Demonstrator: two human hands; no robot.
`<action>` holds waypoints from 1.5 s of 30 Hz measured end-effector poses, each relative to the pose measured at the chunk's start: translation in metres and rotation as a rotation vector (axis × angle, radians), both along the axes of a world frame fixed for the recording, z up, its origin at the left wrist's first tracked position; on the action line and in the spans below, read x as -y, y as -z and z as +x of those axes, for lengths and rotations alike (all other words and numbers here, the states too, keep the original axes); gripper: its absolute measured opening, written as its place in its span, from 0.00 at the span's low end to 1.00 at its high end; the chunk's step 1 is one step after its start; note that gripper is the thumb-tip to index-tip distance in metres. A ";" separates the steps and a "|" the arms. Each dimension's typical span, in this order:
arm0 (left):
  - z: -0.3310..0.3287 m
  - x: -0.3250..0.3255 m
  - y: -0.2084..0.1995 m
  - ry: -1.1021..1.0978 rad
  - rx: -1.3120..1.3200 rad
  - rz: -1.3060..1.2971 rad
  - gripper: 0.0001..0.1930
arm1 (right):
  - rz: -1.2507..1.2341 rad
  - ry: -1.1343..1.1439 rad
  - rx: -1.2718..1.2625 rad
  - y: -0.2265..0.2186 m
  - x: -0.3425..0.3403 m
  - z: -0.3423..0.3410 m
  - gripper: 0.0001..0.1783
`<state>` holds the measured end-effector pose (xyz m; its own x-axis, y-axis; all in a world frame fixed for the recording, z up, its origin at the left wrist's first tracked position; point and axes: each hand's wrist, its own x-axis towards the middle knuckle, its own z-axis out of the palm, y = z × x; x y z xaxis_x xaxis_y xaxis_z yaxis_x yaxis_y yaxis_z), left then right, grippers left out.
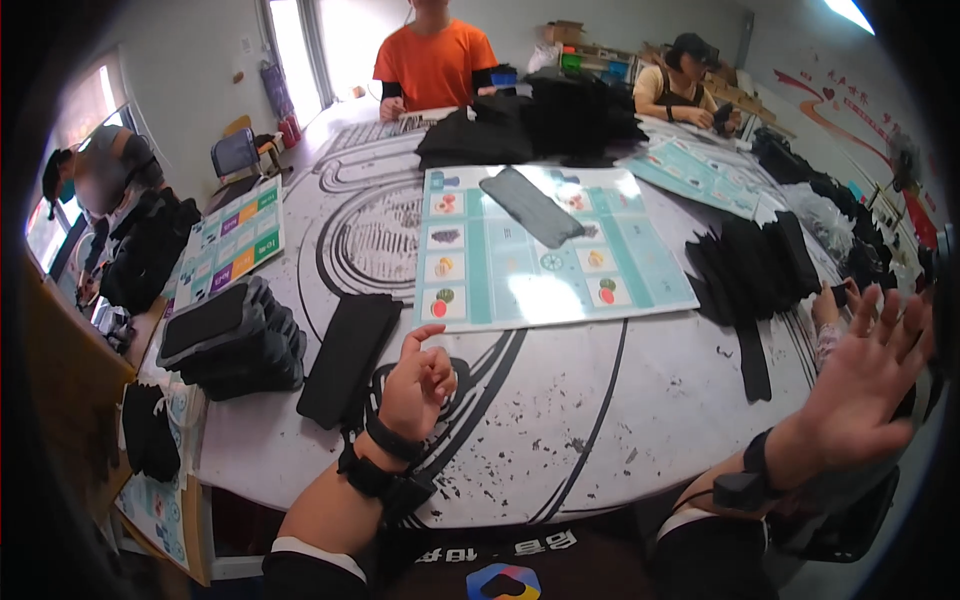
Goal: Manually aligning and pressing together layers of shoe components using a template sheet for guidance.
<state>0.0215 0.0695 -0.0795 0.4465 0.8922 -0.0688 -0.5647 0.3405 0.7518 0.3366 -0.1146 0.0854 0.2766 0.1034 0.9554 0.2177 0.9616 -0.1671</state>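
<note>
My left hand [418, 385] is over the near part of the table, its index finger stretched toward the board's near edge and the other fingers loosely curled. Nothing shows in it. Just left of it lies a flat black folded fabric piece [348, 360]. My right hand [872, 375] is raised at the right edge of the table, empty, with its fingers spread. Fanned black fabric strips [750, 265] lie beyond it to the left. On the mint-and-white board [600, 250], printed with fruit pictures, rests a flat grey oblong piece [530, 206], set diagonally.
A stack of dark packed pieces [235, 335] stands at left. Black fabric is heaped [535, 120] at the back. Another printed board [695, 175] lies far right. A person in orange [435, 65] sits opposite; others sit at right and left. Dark scraps dot the white table [560, 420].
</note>
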 end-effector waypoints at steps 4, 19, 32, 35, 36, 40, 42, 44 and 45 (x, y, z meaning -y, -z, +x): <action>-0.021 0.005 0.007 -0.043 -0.045 -0.012 0.13 | -0.826 0.069 0.241 0.030 -0.084 -0.089 0.64; -0.017 0.000 0.013 -0.087 0.007 -0.010 0.17 | -0.177 0.973 0.464 0.051 -0.108 -0.071 0.14; 0.010 0.042 -0.050 -0.073 -0.756 1.235 0.25 | -1.065 -1.189 0.415 0.060 -0.079 -0.130 0.49; 0.010 0.026 -0.014 0.092 -0.997 1.026 0.30 | -1.280 -0.971 0.545 0.103 -0.104 -0.126 0.42; 0.008 0.023 -0.014 0.126 -0.902 0.935 0.30 | -1.263 -0.960 0.554 0.107 -0.108 -0.118 0.42; 0.005 0.006 0.002 0.116 -0.534 0.498 0.23 | -1.076 -0.684 0.195 0.124 -0.130 -0.076 0.33; 0.003 0.006 -0.002 -0.027 -0.333 0.219 0.16 | -1.085 -0.477 0.195 0.138 -0.138 -0.057 0.30; -0.007 -0.006 0.008 -0.037 -0.261 0.147 0.16 | -1.042 0.203 0.409 0.156 -0.148 -0.039 0.19; -0.013 -0.009 0.011 -0.061 -0.192 0.060 0.15 | -1.050 0.207 0.401 0.160 -0.147 -0.037 0.19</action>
